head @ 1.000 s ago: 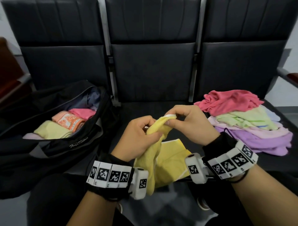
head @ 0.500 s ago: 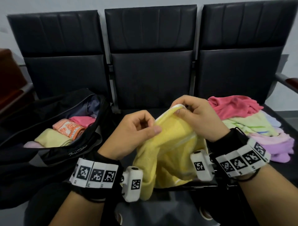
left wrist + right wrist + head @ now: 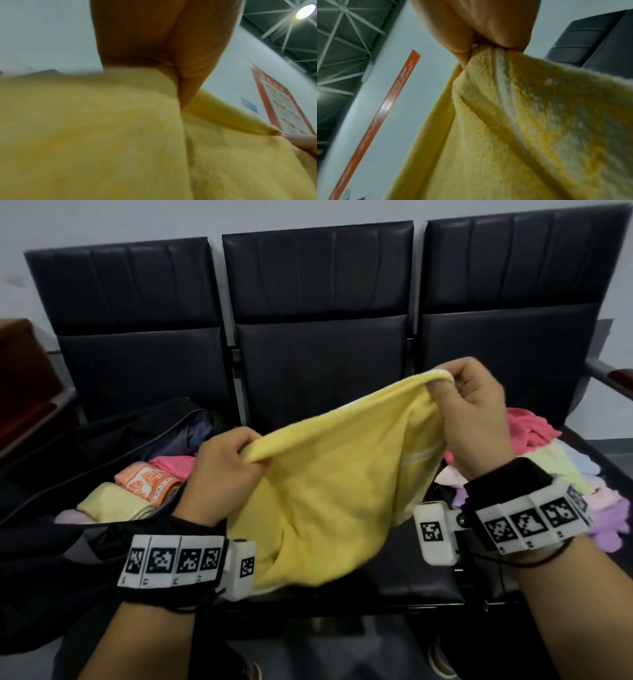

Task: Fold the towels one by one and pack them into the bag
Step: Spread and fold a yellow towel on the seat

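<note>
Yellow terry cloth is hanging between the two hands above the middle seat [image 3: 394, 583] of a black bench, and that seat is serving as the landmark here. To the left of it the black bag [image 3: 113, 440] is lying open, already holding several folded towels [image 3: 144, 484] side by side. Just above the seat's left edge the left hand [image 3: 219, 474] is pinching the upper hem of the yellow towel [image 3: 329, 501], fingers curled tight round a bunched bit of the edge; the left wrist view is showing the thumb [image 3: 187, 54] pressing into the cloth. Above the seat's right side, and raised higher, the right hand [image 3: 476, 419] is gripping a corner with its white trim, thumb and fingers closed on it, as the right wrist view confirms with the fingers [image 3: 453, 33] clamping the hem. To the right of the seat a loose heap of unfolded towels [image 3: 534, 467], pink, pale green and lilac, is waiting.

The step in hand appears to be spreading the yellow towel open before its first fold. The next move probably calls for levelling the two hands and finding the left corner properly, since the left hand seems to be holding the hem partway along rather than at its end; then the cloth can be doubled over evenly.
</note>
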### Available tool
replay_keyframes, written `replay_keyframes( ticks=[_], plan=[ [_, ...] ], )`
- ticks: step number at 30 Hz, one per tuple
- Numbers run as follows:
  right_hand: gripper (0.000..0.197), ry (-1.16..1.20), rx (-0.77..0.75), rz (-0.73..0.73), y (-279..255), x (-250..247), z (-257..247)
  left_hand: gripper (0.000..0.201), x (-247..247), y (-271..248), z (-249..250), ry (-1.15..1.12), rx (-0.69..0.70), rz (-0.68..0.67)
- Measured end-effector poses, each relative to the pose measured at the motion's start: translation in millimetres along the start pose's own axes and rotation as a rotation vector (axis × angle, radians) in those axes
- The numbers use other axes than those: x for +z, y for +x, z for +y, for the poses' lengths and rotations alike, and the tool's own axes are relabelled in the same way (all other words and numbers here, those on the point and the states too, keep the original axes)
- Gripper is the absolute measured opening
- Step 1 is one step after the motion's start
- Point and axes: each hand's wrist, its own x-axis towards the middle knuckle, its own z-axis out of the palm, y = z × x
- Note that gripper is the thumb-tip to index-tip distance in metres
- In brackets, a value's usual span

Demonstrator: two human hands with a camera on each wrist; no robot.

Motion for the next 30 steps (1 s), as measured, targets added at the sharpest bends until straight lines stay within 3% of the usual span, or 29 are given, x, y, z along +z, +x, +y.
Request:
replay_keyframes(
  ticks=[4, 9, 14, 17, 21, 26, 30],
  plan=[
    [0.019, -0.073, 0.107, 0.146, 1, -11, 26, 0.017, -10, 0, -26, 0.203, -0.121, 0.132],
    [0.014, -0.112, 0.207, 0.152, -14, -17, 64, 0.02, 8, -9, -61, 0.332, -0.257, 0.037],
    [0.021, -0.31, 0.304, -0.145, -57, -9, 110, 0.015, 55, -35, -89, 0.265, -0.429, -0.067],
    [0.02, -0.402, 0.345, -0.315, -92, 0, 131, 0.024, 85, -57, -95, 0.174, -0.508, -0.198],
    [0.026, -0.435, 0.41, -0.548, -128, 16, 141, 0.021, 110, -75, -81, 0.023, -0.394, -0.392],
    [0.055, -0.272, 0.386, -0.86, -144, 52, 128, 0.028, 124, -75, -41, -0.081, -0.191, -0.442],
    [0.01, -0.384, 0.315, -0.941, -141, 64, 123, 0.039, 120, -73, -28, -0.163, -0.098, -0.452]
  ],
)
